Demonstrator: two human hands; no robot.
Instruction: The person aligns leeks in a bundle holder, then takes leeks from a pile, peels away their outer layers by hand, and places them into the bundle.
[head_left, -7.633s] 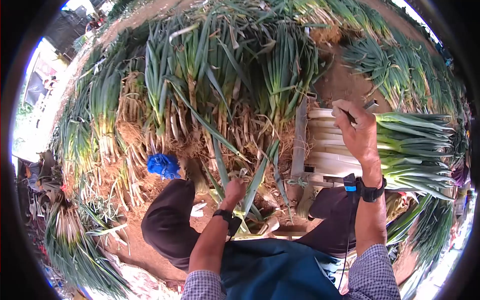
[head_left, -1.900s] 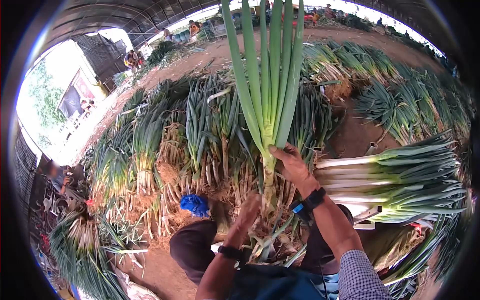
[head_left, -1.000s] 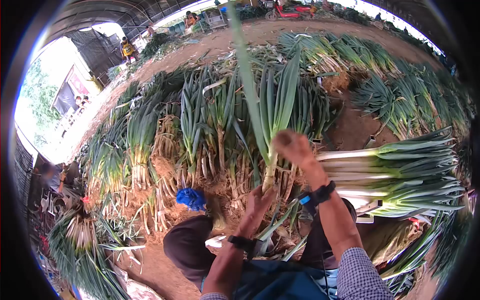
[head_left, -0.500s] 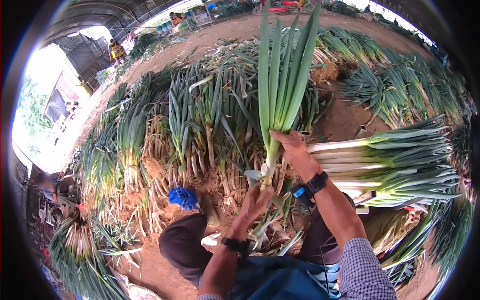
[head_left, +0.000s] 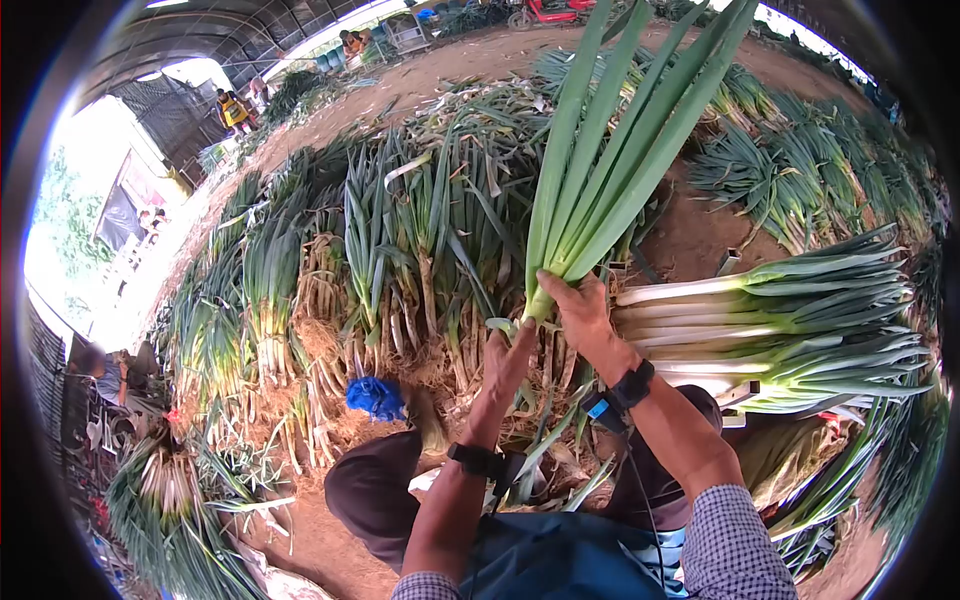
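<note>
A large leek (head_left: 610, 165) stands tilted up and to the right in front of me, its broad green leaves fanned out. My right hand (head_left: 580, 308) is closed around its pale lower stalk, just under the leaves. Lower down, my left hand (head_left: 508, 358) pinches the stalk near its bottom end, beside a loose bit of leaf (head_left: 500, 325). The root end is hidden behind my left fingers. To the right of my right hand lies a stack of trimmed leeks (head_left: 700, 330), white stalks towards me and green tops pointing right.
Untrimmed leeks (head_left: 400, 230) with dry roots stand in a long heap ahead. A blue bundle (head_left: 375, 398) lies on the soil by my knee. Metal bracket ends (head_left: 738, 392) stick out by the stack. More leeks (head_left: 165, 490) lie at left; people (head_left: 235, 110) are far off.
The leek has tipped over to the right and come nearer. My left hand has moved up along the stalk, closer to my right hand, which still grips it.
</note>
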